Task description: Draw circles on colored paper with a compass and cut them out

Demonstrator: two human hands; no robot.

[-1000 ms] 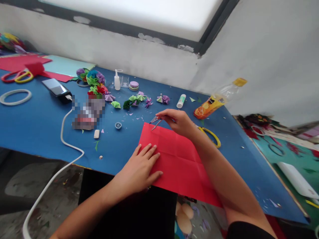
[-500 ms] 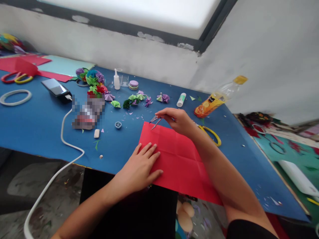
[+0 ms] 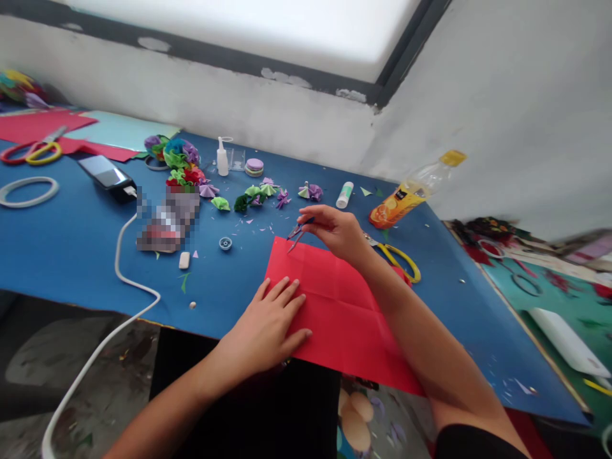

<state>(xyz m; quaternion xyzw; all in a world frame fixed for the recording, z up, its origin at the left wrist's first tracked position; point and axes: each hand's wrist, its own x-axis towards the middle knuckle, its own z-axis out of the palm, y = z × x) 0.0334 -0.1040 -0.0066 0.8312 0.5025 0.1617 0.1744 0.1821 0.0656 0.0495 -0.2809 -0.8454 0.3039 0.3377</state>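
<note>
Spread compass over creased red paper

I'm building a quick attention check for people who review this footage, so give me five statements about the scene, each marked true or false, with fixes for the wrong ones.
1. The left hand rests on the red paper. True.
2. The right hand holds a paintbrush. False: it holds a two-legged metal compass.
3. The drink bottle has a yellow cap. True.
4. The red paper is smooth and uncreased. False: fold lines cross it.
5. A small white block lies left of the red paper. True.
</note>
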